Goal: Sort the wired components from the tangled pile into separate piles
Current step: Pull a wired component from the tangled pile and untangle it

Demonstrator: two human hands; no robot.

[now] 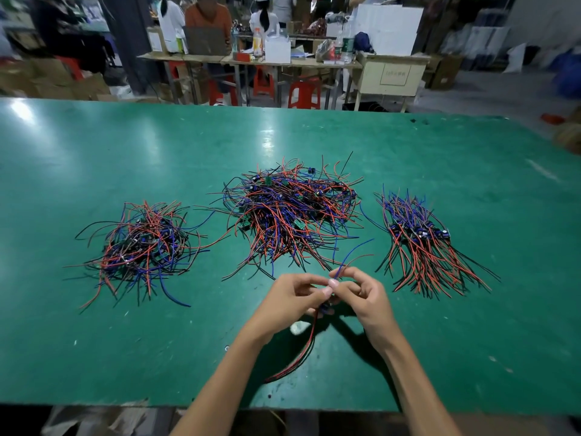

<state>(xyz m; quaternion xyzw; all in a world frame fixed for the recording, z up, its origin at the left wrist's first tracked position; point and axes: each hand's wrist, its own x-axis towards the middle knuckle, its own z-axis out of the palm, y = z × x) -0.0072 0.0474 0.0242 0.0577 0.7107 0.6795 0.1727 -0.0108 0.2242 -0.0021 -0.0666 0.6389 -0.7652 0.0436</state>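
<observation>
While both hands pinch one red-and-blue wired component [327,305] near the table's [94,158] front edge, left hand [290,298] and right hand [361,294] fingers untangle it; next, probably the neat right-side pile [421,243].

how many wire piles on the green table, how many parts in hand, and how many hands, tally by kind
Tangled piles: 2, the middle pile and the left pile
Neat piles: 1, the right pile
Held parts: 1, the part, pinched by both hands
Hands: 2, left hand, right hand
Total: 6

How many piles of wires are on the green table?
3: a left pile, a big middle pile, and a neat right pile.
</observation>
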